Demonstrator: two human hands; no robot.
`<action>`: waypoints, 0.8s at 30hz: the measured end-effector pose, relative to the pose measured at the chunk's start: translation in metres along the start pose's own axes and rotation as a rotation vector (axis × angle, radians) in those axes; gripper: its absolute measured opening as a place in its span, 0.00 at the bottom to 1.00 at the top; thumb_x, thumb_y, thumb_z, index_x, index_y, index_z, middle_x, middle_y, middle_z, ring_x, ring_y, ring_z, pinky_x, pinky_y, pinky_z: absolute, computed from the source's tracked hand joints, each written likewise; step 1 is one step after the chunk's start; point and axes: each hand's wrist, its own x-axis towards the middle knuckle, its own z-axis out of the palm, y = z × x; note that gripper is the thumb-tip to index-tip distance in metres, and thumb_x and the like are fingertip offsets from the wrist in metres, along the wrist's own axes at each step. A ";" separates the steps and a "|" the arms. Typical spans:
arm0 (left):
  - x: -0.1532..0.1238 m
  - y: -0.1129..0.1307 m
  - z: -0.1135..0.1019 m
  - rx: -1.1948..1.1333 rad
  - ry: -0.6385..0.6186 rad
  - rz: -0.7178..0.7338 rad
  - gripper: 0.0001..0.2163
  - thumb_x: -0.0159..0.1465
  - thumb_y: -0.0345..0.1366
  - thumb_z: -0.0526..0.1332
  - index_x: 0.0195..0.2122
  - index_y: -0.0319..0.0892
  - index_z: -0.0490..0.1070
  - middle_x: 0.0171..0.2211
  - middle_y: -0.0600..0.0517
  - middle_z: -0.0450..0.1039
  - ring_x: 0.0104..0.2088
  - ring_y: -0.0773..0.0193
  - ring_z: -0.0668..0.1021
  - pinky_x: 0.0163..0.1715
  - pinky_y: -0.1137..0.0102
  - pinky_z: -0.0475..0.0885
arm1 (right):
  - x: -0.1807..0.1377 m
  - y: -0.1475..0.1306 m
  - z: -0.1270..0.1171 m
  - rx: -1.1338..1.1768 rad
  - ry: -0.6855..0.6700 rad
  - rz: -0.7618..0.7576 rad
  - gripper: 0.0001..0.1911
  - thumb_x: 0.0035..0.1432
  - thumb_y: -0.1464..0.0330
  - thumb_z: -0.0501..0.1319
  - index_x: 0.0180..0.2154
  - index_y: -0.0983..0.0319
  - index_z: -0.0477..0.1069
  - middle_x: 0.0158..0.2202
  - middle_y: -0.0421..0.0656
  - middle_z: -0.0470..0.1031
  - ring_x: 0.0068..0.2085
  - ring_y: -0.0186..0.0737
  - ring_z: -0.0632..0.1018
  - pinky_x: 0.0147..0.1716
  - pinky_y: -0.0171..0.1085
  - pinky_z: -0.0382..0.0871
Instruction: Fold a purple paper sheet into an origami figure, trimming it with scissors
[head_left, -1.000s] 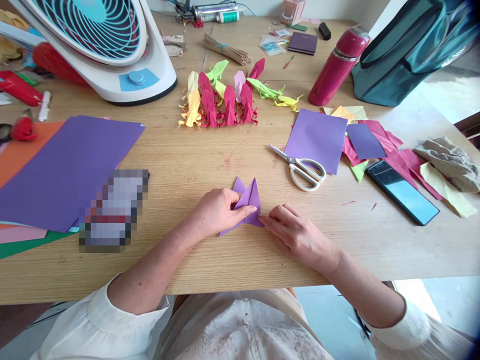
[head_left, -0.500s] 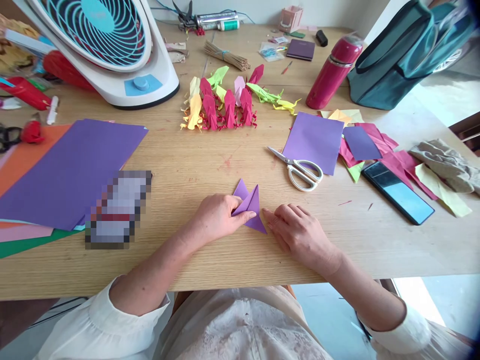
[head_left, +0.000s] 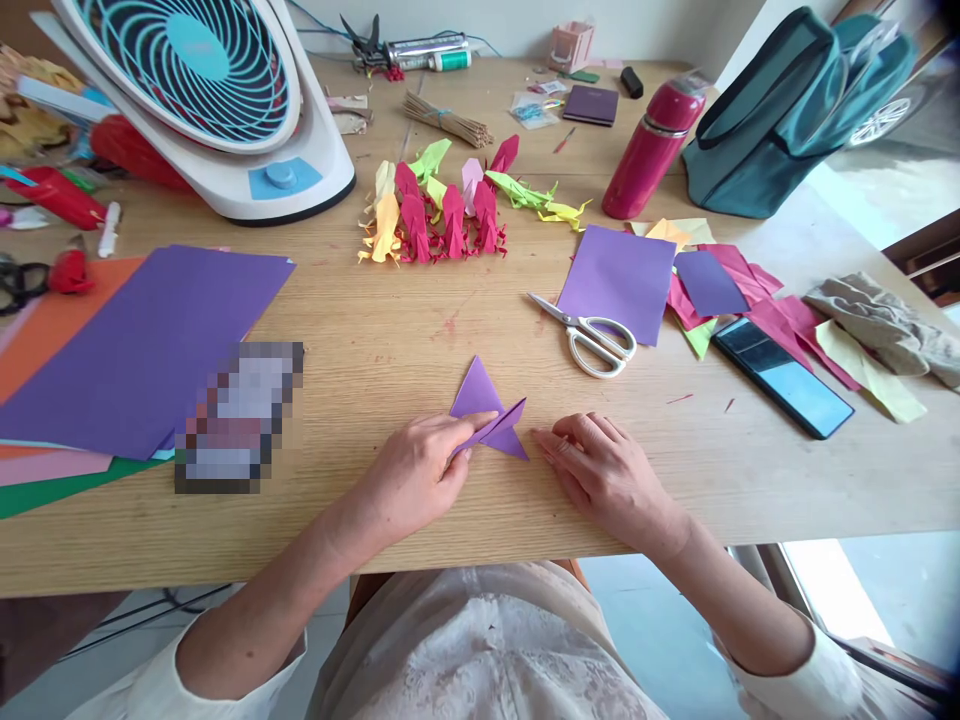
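A small folded purple paper (head_left: 484, 405) lies on the wooden table (head_left: 420, 330) in front of me. My left hand (head_left: 420, 470) pinches its lower left part, fingers closed on a flap. My right hand (head_left: 600, 470) rests flat on the table just right of the paper, fingers stretched out, its fingertips close to the paper's right corner, holding nothing.
White-handled scissors (head_left: 592, 335) lie beyond, beside a purple square sheet (head_left: 619, 280) and coloured scraps. A phone (head_left: 780, 375) lies to the right. Large purple sheets (head_left: 142, 340) lie left. Several folded paper figures (head_left: 442, 205), a fan (head_left: 217, 100), a red bottle (head_left: 649, 145) and a teal bag (head_left: 780, 110) stand behind.
My left hand has turned the folded paper and lifted a flap, so its shape now spreads wider. My right hand has drawn off the paper to the right.
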 end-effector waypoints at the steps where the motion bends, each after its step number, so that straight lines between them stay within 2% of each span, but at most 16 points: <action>1: -0.002 0.000 0.000 0.014 -0.001 0.011 0.23 0.64 0.22 0.53 0.59 0.44 0.70 0.50 0.49 0.79 0.48 0.60 0.80 0.49 0.66 0.73 | 0.000 0.000 0.000 0.003 0.004 0.001 0.12 0.66 0.77 0.55 0.48 0.65 0.72 0.38 0.50 0.73 0.36 0.43 0.70 0.36 0.42 0.67; 4: -0.007 0.000 0.002 0.040 0.002 0.047 0.30 0.62 0.19 0.51 0.65 0.45 0.63 0.53 0.50 0.78 0.52 0.61 0.79 0.53 0.64 0.73 | -0.001 0.001 0.000 0.003 0.013 -0.014 0.12 0.67 0.76 0.55 0.48 0.66 0.73 0.38 0.50 0.73 0.36 0.43 0.70 0.36 0.42 0.66; 7: -0.007 -0.001 0.002 0.031 0.004 0.051 0.31 0.62 0.18 0.50 0.66 0.45 0.60 0.55 0.50 0.77 0.54 0.62 0.78 0.54 0.63 0.73 | 0.001 -0.003 0.000 0.015 0.030 -0.069 0.14 0.67 0.76 0.54 0.51 0.67 0.72 0.39 0.50 0.74 0.37 0.44 0.69 0.37 0.43 0.65; 12: 0.000 -0.003 -0.001 0.010 -0.020 -0.028 0.27 0.64 0.23 0.52 0.64 0.43 0.63 0.56 0.49 0.76 0.51 0.60 0.80 0.51 0.65 0.75 | 0.014 -0.018 0.003 0.054 -0.023 -0.165 0.16 0.69 0.75 0.51 0.53 0.67 0.72 0.40 0.51 0.74 0.38 0.44 0.70 0.36 0.43 0.64; 17: 0.001 -0.004 -0.003 -0.004 -0.027 -0.042 0.26 0.64 0.24 0.52 0.63 0.42 0.65 0.56 0.49 0.76 0.51 0.61 0.80 0.52 0.66 0.74 | 0.026 -0.025 0.008 0.017 -0.135 -0.122 0.14 0.69 0.71 0.53 0.48 0.65 0.75 0.39 0.50 0.72 0.38 0.45 0.67 0.37 0.43 0.62; 24: -0.001 -0.005 0.000 -0.017 0.006 -0.040 0.25 0.64 0.24 0.54 0.62 0.45 0.66 0.55 0.51 0.77 0.50 0.61 0.81 0.51 0.66 0.74 | 0.027 -0.025 0.009 0.022 -0.181 -0.092 0.12 0.69 0.69 0.53 0.46 0.63 0.75 0.40 0.49 0.70 0.38 0.46 0.65 0.38 0.44 0.61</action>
